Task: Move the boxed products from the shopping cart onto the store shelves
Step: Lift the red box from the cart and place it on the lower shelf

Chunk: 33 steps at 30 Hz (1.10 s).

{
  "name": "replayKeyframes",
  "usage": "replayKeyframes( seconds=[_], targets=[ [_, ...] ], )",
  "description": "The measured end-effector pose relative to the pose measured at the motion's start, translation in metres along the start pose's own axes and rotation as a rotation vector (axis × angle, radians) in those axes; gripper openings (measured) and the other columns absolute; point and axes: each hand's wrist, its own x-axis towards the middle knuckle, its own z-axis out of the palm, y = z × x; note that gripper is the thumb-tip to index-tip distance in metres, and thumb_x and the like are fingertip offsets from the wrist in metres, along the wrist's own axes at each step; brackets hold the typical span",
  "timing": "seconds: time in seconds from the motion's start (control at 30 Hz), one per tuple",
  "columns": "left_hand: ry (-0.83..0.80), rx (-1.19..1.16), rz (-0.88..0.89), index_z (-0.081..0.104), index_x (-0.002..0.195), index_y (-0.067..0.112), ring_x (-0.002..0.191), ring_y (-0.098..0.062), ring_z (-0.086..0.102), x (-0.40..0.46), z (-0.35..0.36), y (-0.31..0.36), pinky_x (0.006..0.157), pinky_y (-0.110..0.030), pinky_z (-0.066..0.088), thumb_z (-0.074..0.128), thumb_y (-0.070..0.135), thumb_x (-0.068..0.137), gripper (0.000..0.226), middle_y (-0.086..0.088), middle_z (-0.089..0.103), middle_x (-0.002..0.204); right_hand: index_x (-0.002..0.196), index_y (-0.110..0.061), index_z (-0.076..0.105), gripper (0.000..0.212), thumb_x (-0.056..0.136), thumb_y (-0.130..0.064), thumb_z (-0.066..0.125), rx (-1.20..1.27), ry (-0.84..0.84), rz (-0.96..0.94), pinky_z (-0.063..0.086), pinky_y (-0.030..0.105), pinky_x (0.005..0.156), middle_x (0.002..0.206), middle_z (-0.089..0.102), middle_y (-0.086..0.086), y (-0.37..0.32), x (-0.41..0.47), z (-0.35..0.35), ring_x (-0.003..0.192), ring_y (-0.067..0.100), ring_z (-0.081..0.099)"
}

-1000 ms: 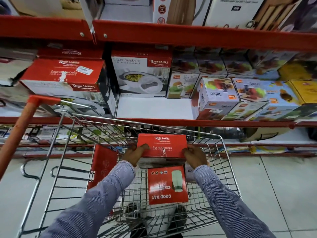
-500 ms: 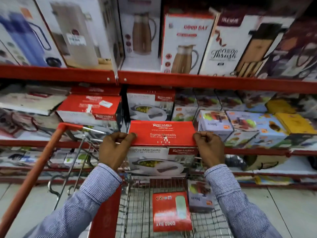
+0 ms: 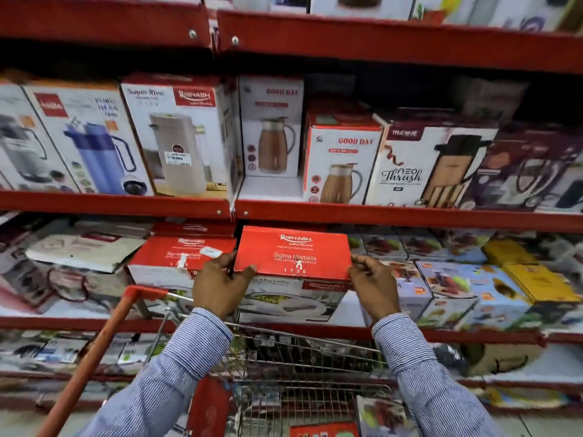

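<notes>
**Casserole box held level at the middle shelf**

The red casserole box (image 3: 293, 253) lies flat, with its long axis going left to right, parallel to the shelf edge (image 3: 394, 216) above it. Its red top face, with the white printed words, looks up toward the camera, and the white front face with the dish picture looks toward the person. The box is at the height of the middle shelf, just beside another red box (image 3: 176, 260) of the same brand on its left and the juicer boxes (image 3: 448, 282) on its right.

The left hand (image 3: 220, 285) clamps the left end of the box, fingers closed around the near corner. The right hand (image 3: 373, 285) presses on the right end, its fingers bent against the edge. Below the hands is the shopping cart (image 3: 284, 348), with its orange handle (image 3: 104, 339) at the left. Whether the box already rests on the shelf I cannot tell.
</notes>
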Motion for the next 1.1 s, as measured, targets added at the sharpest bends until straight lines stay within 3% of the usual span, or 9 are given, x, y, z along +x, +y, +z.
replayKeyframes(
  seconds=[0.23,0.33,0.43,0.5,0.63,0.8,0.93,1.0,1.1],
  targets=[
    [-0.07,0.01,-0.052,0.065,0.124,0.019,0.069,-0.021,0.059,0.015,0.019,-0.025,0.069,-0.025,0.044,0.07,0.023,0.084,0.04,-0.003,0.068,0.081,0.116,-0.021,0.066,0.03,0.088,-0.014,0.056,-0.051,-0.091,0.047,0.055,0.04,0.092,0.106,0.072,0.0,0.025,0.018,0.023,0.096,0.017,0.068],
    [-0.08,0.031,-0.122,0.061,0.13,0.018,0.081,-0.023,0.059,0.018,0.028,-0.034,0.081,-0.028,0.047,0.068,0.023,0.086,0.044,-0.003,0.066,0.089,0.119,-0.019,0.064,0.03,0.091,-0.014,0.054,-0.102,-0.142,0.072,0.05,0.029,0.091,0.107,0.07,-0.003,0.035,0.022,0.032,0.101,0.017,0.066],
    [-0.084,0.048,-0.14,0.06,0.133,0.019,0.098,-0.03,0.065,0.021,0.034,-0.041,0.089,-0.032,0.049,0.066,0.023,0.086,0.047,-0.01,0.072,0.108,0.122,-0.021,0.062,0.031,0.093,-0.018,0.053,-0.118,-0.139,0.076,0.05,0.033,0.094,0.114,0.07,-0.002,0.041,0.025,0.039,0.106,0.019,0.065],
    [-0.093,0.068,-0.14,0.062,0.13,0.022,0.094,-0.029,0.066,0.026,0.035,-0.044,0.086,-0.031,0.05,0.065,0.025,0.086,0.044,-0.009,0.074,0.108,0.124,-0.02,0.061,0.031,0.094,-0.02,0.052,-0.109,-0.146,0.067,0.051,0.035,0.094,0.117,0.069,0.001,0.039,0.028,0.042,0.106,0.021,0.065],
    [-0.091,0.084,-0.143,0.066,0.118,0.018,0.077,-0.021,0.061,0.03,0.038,-0.046,0.076,-0.027,0.045,0.067,0.033,0.084,0.037,-0.007,0.075,0.098,0.129,-0.014,0.058,0.034,0.096,-0.018,0.049,-0.125,-0.159,0.044,0.042,0.022,0.082,0.123,0.067,0.003,0.032,0.035,0.047,0.102,0.016,0.061],
    [-0.006,-0.013,-0.201,0.063,0.12,0.011,0.08,-0.024,0.064,0.026,0.045,-0.043,0.076,-0.03,0.049,0.071,0.037,0.081,0.048,-0.009,0.073,0.09,0.133,-0.015,0.055,0.036,0.098,-0.019,0.045,-0.126,-0.218,0.04,0.042,0.025,0.088,0.128,0.064,0.006,0.028,0.039,0.049,0.112,0.022,0.061],
    [-0.003,-0.012,-0.142,0.055,0.129,0.01,0.093,-0.031,0.068,0.015,0.05,-0.046,0.086,-0.039,0.056,0.072,0.034,0.082,0.056,-0.01,0.073,0.101,0.141,-0.019,0.047,0.045,0.096,-0.027,0.048,-0.102,-0.284,0.055,0.048,0.037,0.098,0.135,0.059,0.004,0.034,0.035,0.043,0.119,0.024,0.058],
    [-0.036,-0.029,-0.126,0.049,0.135,0.008,0.094,-0.025,0.068,0.006,0.053,-0.052,0.085,-0.031,0.053,0.072,0.032,0.083,0.062,-0.002,0.069,0.105,0.143,-0.022,0.044,0.05,0.094,-0.03,0.052,-0.111,-0.324,0.044,0.049,0.046,0.101,0.135,0.059,0.003,0.043,0.027,0.037,0.12,0.023,0.058],
    [-0.086,0.06,-0.037,0.041,0.144,0.007,0.107,-0.026,0.064,-0.013,0.057,-0.062,0.091,-0.032,0.052,0.071,0.03,0.084,0.071,-0.013,0.065,0.126,0.143,-0.024,0.043,0.054,0.092,-0.036,0.056,-0.124,-0.36,0.051,0.049,0.045,0.102,0.138,0.056,-0.003,0.061,0.005,0.027,0.119,0.019,0.058]
  ],
)
